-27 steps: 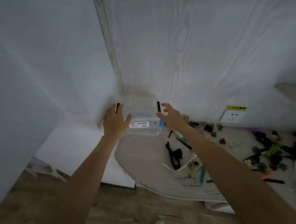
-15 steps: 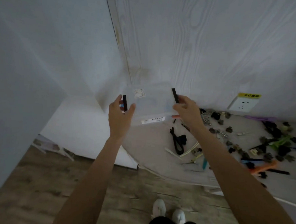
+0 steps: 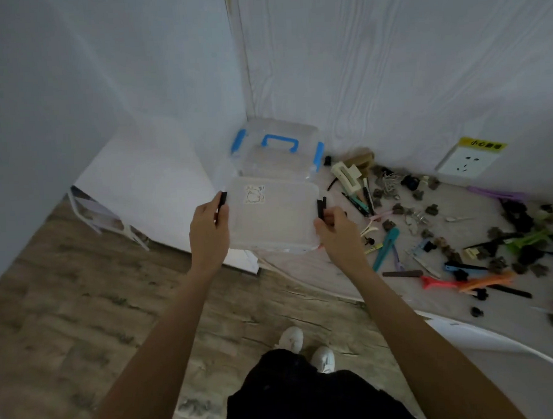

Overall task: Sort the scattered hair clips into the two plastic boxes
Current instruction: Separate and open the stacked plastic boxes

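Note:
I hold a clear plastic box with black latches (image 3: 274, 217) in both hands, above the table's left end. My left hand (image 3: 208, 233) grips its left side at the black latch. My right hand (image 3: 334, 230) grips its right side at the other latch. A small sticker shows on its lid. Behind it a second clear box with a blue handle and blue latches (image 3: 278, 145) stands in the wall corner. Several hair clips (image 3: 446, 232) of many colours lie scattered over the table to the right.
The round grey table (image 3: 304, 272) sits against a white wood-grain wall with a socket (image 3: 468, 164). A white folding frame (image 3: 102, 215) leans at the left wall. Wooden floor and my white shoes (image 3: 308, 348) are below.
The box with black latches has been lifted off the blue-handled box and drawn toward me and downward. The view has tilted down, showing the floor and shoes.

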Motion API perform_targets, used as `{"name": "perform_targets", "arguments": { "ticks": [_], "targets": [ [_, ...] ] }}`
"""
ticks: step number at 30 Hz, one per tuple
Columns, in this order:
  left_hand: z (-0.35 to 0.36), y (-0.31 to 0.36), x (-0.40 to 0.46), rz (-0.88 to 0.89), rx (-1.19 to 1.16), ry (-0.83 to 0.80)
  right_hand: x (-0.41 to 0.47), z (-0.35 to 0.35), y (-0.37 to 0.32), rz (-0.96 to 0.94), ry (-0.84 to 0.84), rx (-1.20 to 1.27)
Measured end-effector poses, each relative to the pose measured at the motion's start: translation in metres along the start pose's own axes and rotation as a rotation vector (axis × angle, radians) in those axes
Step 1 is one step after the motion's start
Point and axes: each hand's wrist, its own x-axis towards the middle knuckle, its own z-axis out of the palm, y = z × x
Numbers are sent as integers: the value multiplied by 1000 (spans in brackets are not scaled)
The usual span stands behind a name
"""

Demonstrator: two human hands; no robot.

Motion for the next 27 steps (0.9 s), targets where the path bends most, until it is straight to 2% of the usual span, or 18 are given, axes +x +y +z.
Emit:
{"name": "perform_targets", "arguments": {
  "ticks": [4,6,7,9,12,14,16,19,23,25,27],
  "targets": [
    [-2,-30,3,-179,-105,-78,2,21,9,209,-202,225],
    [-2,-46,7,-280,-140,-127,8,31,17,288,-269,233],
    [-2,-52,8,-308,-130,-149,11,34,20,254,-269,143],
    [-2,-59,11,-352,-150,-185,13,37,26,17,-247,-143],
    [-2,-63,15,-386,-262,-199,18,42,22,-365,-419,-481],
    [-3,-64,17,-372,-301,-216,26,49,15,-451,-513,-690],
    [-2,-61,17,-351,-326,-238,33,51,12,-464,-565,-786],
    [-3,-59,23,-345,-403,-247,39,47,8,-453,-584,-729],
    [0,-51,29,-431,-539,-292,40,34,7,-517,-453,-615],
    [4,-48,30,-397,-497,-319,38,26,6,-521,-424,-572],
    [8,-47,31,-335,-432,-338,35,17,4,-446,-441,-481]
  ]
}}
